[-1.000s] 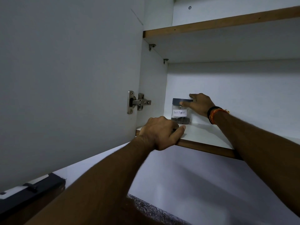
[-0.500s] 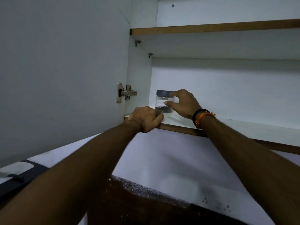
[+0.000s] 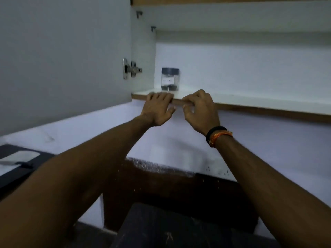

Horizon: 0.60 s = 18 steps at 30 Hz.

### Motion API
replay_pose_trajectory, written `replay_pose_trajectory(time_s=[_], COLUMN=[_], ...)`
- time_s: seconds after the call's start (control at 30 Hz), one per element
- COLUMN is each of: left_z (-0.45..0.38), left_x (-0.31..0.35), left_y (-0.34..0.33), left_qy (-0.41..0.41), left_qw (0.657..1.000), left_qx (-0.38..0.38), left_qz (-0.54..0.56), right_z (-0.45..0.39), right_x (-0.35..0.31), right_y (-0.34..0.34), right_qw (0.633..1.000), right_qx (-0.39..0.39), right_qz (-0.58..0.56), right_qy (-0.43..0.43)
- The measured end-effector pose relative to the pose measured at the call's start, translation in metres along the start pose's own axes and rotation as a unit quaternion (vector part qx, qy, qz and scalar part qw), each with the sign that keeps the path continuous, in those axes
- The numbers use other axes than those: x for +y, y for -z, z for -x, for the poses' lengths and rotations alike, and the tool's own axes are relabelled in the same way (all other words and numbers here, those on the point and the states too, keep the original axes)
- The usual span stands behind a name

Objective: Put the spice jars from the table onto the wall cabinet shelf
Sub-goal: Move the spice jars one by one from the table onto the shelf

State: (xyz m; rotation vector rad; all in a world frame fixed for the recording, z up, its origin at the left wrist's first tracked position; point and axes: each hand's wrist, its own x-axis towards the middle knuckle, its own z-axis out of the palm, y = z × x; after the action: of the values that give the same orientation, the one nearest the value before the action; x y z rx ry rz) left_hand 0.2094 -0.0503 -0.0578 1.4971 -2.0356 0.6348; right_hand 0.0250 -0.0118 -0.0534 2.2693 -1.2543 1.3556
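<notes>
the spice jar (image 3: 170, 79) stands upright on the cabinet shelf (image 3: 250, 102), near its left end, close to the side wall and set back a little from the front edge. it is clear with a dark lid and a small white label too blurred to read, and something dark lies in its bottom. nothing touches it. our left hand (image 3: 158, 109) rests on the shelf's front edge just below the jar, fingers laid loosely over the lip, holding nothing. our right hand (image 3: 200, 111) sits just beside it at the same edge, fingers curled in, also empty; a dark band and an orange thread (image 3: 217, 136) circle that wrist. the open cabinet door (image 3: 62, 56) hangs to the left on its metal hinge (image 3: 131, 68).
</notes>
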Motion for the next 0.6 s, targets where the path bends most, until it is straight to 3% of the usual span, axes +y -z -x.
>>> replay_pose_trajectory(time_s=[0.17, 0.37, 0.6], left_z=[0.064, 0.165, 0.287], left_x=[0.034, 0.078, 0.090], left_y=[-0.010, -0.057, -0.122], left_qy=[0.005, 0.022, 0.120], left_qw=[0.996, 0.968, 0.905], left_qx=[0.014, -0.180, -0.331], left_qz=[0.093, 0.173, 0.239], right_z=[0.082, 0.197, 0.322], right_x=[-0.002, -0.006, -0.008], right_y=[-0.022, -0.056, -0.092], right_qw=[0.996, 0.965, 0.899], right_qx=[-0.060, -0.217, -0.360], right_qz=[-0.032, -0.041, -0.057], right_qy=[-0.062, -0.141, -0.244])
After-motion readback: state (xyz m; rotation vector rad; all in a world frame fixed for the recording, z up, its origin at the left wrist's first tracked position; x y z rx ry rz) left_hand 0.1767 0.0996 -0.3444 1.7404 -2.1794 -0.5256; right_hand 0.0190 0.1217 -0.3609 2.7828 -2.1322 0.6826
